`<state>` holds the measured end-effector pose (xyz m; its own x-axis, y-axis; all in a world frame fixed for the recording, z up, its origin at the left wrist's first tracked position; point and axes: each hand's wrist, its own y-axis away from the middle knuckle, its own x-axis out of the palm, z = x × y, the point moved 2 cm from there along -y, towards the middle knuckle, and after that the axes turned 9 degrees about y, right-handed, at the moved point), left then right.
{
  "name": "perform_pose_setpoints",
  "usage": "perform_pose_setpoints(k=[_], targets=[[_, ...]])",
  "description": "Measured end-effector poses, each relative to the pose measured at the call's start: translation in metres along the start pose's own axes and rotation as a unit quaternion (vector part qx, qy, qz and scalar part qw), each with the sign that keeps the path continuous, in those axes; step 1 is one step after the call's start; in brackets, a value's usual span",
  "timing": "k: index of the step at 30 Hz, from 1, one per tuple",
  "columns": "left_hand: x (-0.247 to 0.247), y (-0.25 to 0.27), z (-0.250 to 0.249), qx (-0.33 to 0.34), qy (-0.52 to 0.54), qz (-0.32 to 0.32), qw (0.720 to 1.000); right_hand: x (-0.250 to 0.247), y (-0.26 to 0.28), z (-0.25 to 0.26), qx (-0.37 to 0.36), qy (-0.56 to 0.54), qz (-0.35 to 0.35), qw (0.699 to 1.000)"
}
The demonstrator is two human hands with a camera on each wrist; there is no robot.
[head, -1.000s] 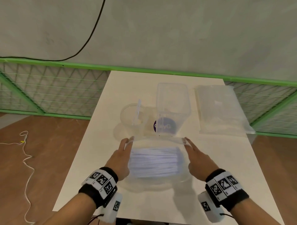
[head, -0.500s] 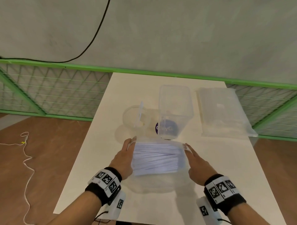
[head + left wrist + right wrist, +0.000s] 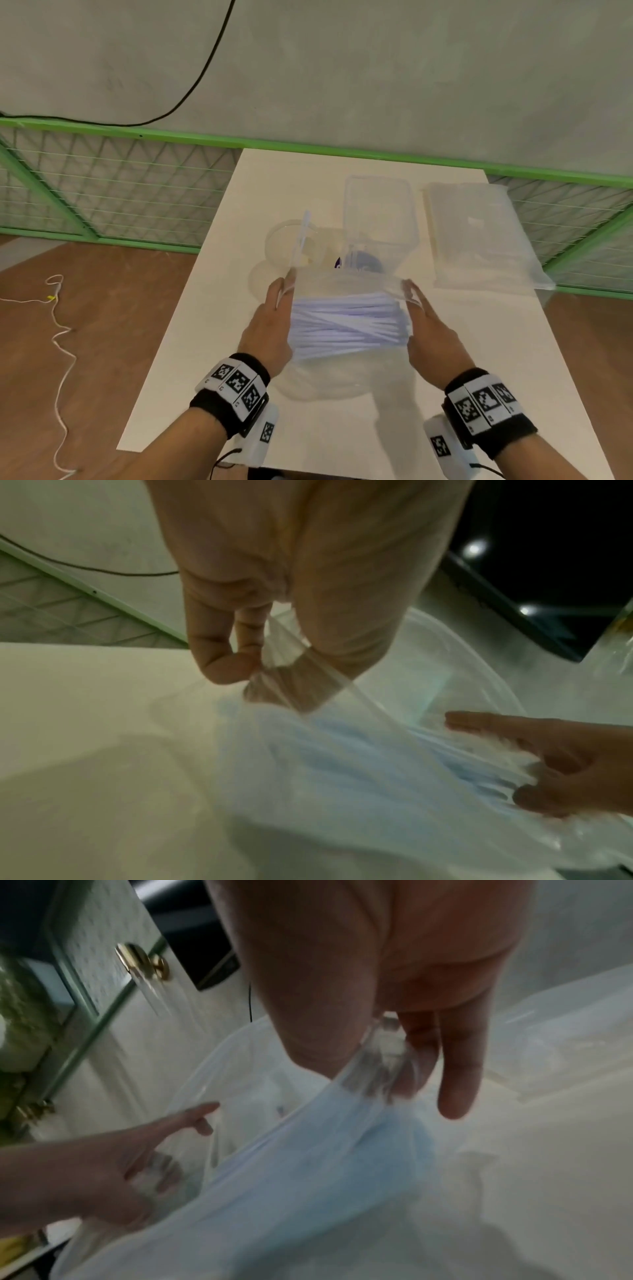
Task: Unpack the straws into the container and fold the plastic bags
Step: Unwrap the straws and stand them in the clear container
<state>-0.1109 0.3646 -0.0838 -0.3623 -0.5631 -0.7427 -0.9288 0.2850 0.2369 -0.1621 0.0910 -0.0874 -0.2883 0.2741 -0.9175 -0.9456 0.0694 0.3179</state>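
A clear plastic bag (image 3: 349,325) full of white straws hangs between my hands above the near half of the table. My left hand (image 3: 279,298) pinches the bag's upper left corner, thumb against fingers (image 3: 236,666). At the upper right corner my right hand (image 3: 412,296) pinches the film the same way (image 3: 394,1056). The bag's top edge is stretched taut between them. Just behind the bag stands a tall clear container (image 3: 380,219) with a purple label low on its front. The wrist views are blurred.
A round clear dish or lid (image 3: 284,243) with a straw standing in it sits left of the container. To the container's right a flat clear bag (image 3: 479,236) lies on the white table (image 3: 205,342). Green wire fencing (image 3: 102,192) runs behind.
Both hands have raised the bag of straws off the table and brought it nearer the container. The straws have slumped into a crossed heap lower in the bag.
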Motion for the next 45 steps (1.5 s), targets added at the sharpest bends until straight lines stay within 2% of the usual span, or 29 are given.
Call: perform_pose_setpoints(k=[3, 7, 10, 12, 15, 17, 20, 22, 24, 26, 27, 32, 39, 45], targets=[[0.0, 0.003, 0.003, -0.006, -0.014, 0.038, 0.999, 0.009, -0.002, -0.001, -0.009, 0.014, 0.092, 0.996], [-0.003, 0.01, 0.01, -0.01, 0.005, 0.049, 0.999, 0.003, 0.001, -0.007, 0.001, -0.005, 0.064, 0.998], [0.002, 0.011, 0.014, -0.023, 0.023, 0.072, 0.997, 0.01, 0.003, -0.006, -0.008, 0.012, 0.111, 0.994], [0.0, 0.011, 0.014, -0.026, 0.053, 0.067, 0.996, 0.006, 0.003, -0.005, -0.009, 0.005, 0.108, 0.994], [-0.005, 0.012, 0.017, -0.034, 0.104, 0.03, 0.994, -0.005, 0.004, -0.001, -0.007, -0.005, 0.066, 0.998], [-0.004, 0.015, 0.02, -0.041, 0.119, 0.019, 0.992, -0.009, 0.008, 0.008, -0.002, 0.027, 0.04, 0.999], [0.004, 0.018, 0.023, -0.034, 0.134, 0.018, 0.99, -0.01, 0.018, 0.036, -0.022, 0.142, -0.12, 0.982], [0.009, 0.019, 0.025, -0.03, 0.145, 0.02, 0.989, -0.007, 0.026, 0.065, -0.064, 0.133, -0.184, 0.972], [0.012, 0.019, 0.028, -0.022, 0.152, 0.02, 0.988, 0.002, 0.028, 0.098, -0.164, 0.108, -0.173, 0.965], [0.015, 0.021, 0.031, -0.011, 0.159, 0.022, 0.987, 0.018, 0.022, 0.122, -0.246, 0.102, -0.109, 0.958], [0.015, 0.022, 0.032, -0.008, 0.162, 0.025, 0.986, 0.026, 0.016, 0.129, -0.264, 0.108, -0.075, 0.955], [0.015, 0.032, 0.035, -0.014, 0.175, 0.029, 0.984, 0.054, -0.006, 0.147, -0.275, 0.199, 0.029, 0.94], [0.013, 0.034, 0.035, -0.004, 0.176, 0.02, 0.984, 0.069, -0.002, 0.159, -0.266, 0.278, 0.007, 0.923], [0.011, 0.034, 0.04, 0.006, 0.186, 0.027, 0.982, 0.08, 0.0, 0.16, -0.269, 0.287, -0.022, 0.919]])
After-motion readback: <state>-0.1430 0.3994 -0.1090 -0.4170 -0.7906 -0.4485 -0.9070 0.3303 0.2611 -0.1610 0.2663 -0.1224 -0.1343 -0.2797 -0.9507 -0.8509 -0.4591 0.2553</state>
